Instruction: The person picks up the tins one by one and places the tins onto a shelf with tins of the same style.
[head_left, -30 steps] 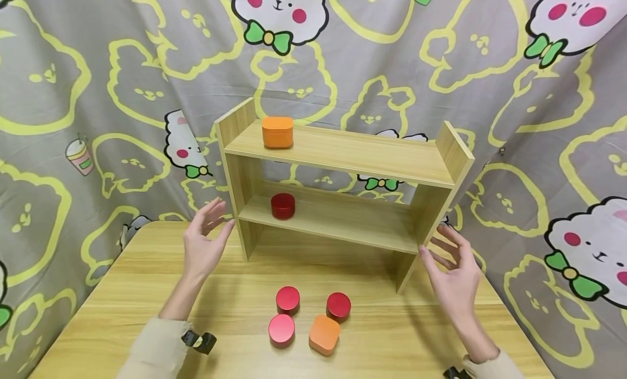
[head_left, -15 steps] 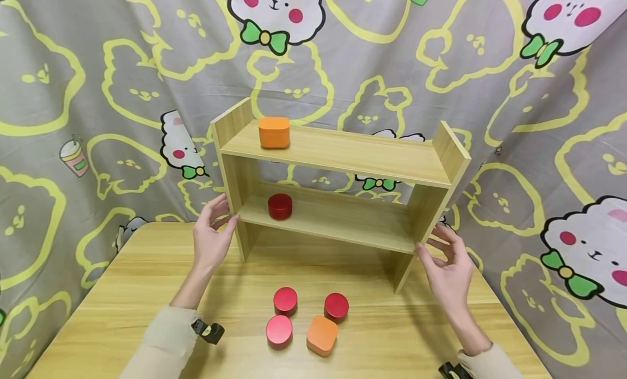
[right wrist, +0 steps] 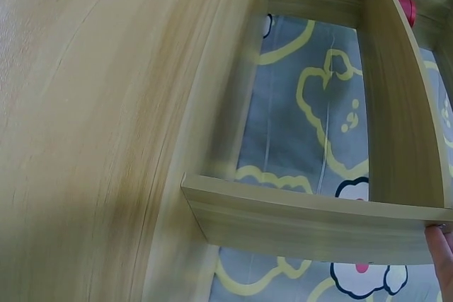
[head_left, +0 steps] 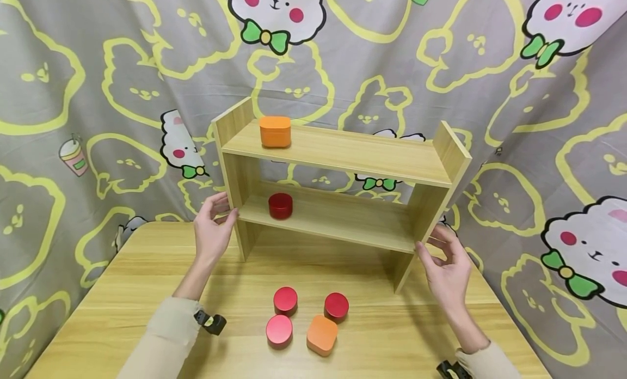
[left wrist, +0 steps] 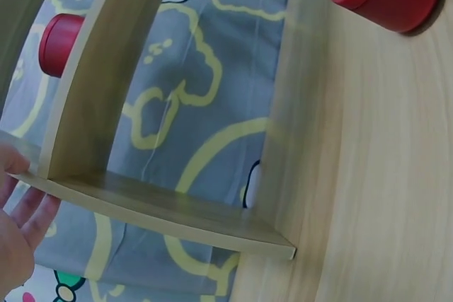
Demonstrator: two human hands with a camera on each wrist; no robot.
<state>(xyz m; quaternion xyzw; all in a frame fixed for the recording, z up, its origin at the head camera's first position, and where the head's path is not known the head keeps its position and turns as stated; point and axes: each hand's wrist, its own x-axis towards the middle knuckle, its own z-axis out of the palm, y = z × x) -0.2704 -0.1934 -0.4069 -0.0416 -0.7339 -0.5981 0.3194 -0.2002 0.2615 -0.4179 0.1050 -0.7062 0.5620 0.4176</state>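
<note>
Cartoon-print curtain [head_left: 382, 57], hands [head_left: 211, 229] [head_left: 449, 270] gripping plain shelf [head_left: 352, 153]

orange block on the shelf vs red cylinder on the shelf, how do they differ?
Color: the orange block is bright orange, the red cylinder dark red. Shape: the orange block is squarish with rounded corners, the red cylinder round. Place: the orange block sits on the top tier of the shelf, the red cylinder one tier below. Both stand toward the left end.
</note>
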